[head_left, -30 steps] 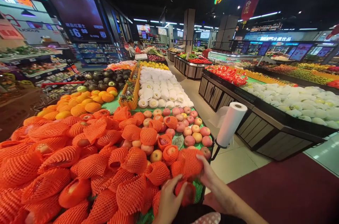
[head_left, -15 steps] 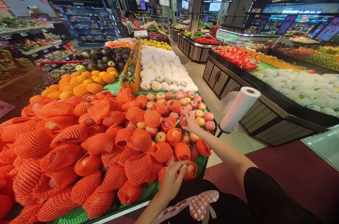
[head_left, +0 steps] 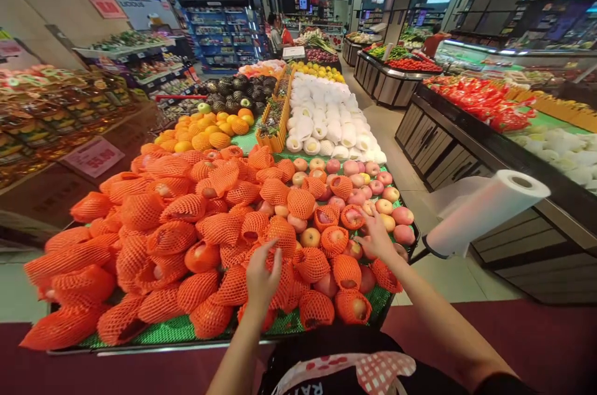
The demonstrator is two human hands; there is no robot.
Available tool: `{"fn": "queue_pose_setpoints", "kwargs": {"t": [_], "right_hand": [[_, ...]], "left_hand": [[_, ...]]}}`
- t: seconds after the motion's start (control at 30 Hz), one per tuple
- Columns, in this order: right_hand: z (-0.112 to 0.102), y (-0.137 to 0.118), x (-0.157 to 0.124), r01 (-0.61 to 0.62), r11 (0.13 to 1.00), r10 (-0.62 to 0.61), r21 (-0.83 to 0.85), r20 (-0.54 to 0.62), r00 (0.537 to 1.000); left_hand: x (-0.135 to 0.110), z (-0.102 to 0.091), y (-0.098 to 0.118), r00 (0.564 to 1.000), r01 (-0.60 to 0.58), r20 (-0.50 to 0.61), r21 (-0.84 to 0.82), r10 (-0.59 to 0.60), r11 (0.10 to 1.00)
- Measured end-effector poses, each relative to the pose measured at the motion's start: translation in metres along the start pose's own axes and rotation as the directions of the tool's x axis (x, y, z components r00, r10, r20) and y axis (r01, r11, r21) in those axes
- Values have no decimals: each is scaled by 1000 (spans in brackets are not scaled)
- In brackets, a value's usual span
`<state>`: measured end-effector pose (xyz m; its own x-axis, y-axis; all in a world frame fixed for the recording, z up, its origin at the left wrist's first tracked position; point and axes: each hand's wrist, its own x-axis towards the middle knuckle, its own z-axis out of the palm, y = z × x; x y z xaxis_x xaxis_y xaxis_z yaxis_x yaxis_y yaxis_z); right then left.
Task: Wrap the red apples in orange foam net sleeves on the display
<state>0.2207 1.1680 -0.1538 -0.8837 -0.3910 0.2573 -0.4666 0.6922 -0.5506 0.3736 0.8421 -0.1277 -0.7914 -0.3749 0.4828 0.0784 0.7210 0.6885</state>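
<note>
Green-lined supermarket bin (head_left: 183,325) holds netted fruit (head_left: 141,211), bare apples (head_left: 403,216) | left hand (head_left: 262,275) half-open, nothing seen in it, over netted fruit | right hand (head_left: 377,237) spread, beside one netted apple (head_left: 352,216) bin-right, contact unclear | beyond, yellow-walled planter (head_left: 278,137) between dark melons (head_left: 240,94), white-wrapped fruit (head_left: 332,127)

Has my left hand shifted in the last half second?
Yes. Judged against the bag roll, the left hand has moved left, widening the gap between them; it is now over netted fruit.
</note>
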Motion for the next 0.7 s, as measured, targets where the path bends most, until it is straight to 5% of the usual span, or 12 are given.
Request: {"fn": "queue_pose_setpoints", "kwargs": {"t": [0.17,0.23,0.4,0.6,0.7], "right_hand": [[-9,-3,-81,-51,996,69,75,-259,964],[-13,-1,-109,-51,996,73,78,-307,949],[-31,4,-141,-98,993,117,70,-362,925],[-48,-18,-129,-63,982,139,177,-459,878],[-45,-41,-115,-45,939,162,342,-323,933]], "left_hand": [[87,-27,-35,993,79,-109,318,-46,945],[123,-30,-45,979,196,-133,387,-156,901],[184,-28,-57,920,370,-40,412,-390,832],[174,-35,-25,965,262,-80,389,-251,883],[135,-37,16,1000,16,-18,273,-11,962]]}}
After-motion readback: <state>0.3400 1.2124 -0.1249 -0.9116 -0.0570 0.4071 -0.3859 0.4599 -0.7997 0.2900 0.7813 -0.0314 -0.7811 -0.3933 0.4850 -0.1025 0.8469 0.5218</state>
